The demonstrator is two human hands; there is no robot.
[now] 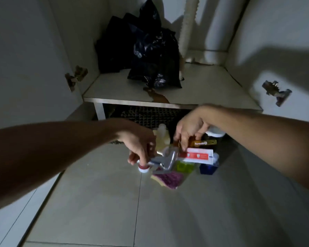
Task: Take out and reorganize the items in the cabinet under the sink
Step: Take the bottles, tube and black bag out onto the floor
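The cabinet (168,97) stands open at twelve o'clock, its floor panel stained brown near the front edge. On that panel, toward the back left, sit bulging black plastic bags (150,56), with a white corrugated drain hose (186,27) rising just to their right.

Below the cabinet, on the tiled floor (114,202), lies a small heap of items. The left hand (139,148), coming in from nine o'clock, curls its fingers round a metal tap (161,161) with a red-and-white end. The right hand (189,131), reaching in from three o'clock, pinches a white-and-red toothpaste box (198,155) by its upper edge. Just beyond the box at one o'clock is a yellow box marked Formula (203,143). At six o'clock of the heap lies a purple scouring sponge (168,179), beside a yellow-green packet (184,166) and a blue container (208,168). A pale bottle (162,134) stands between the two hands.
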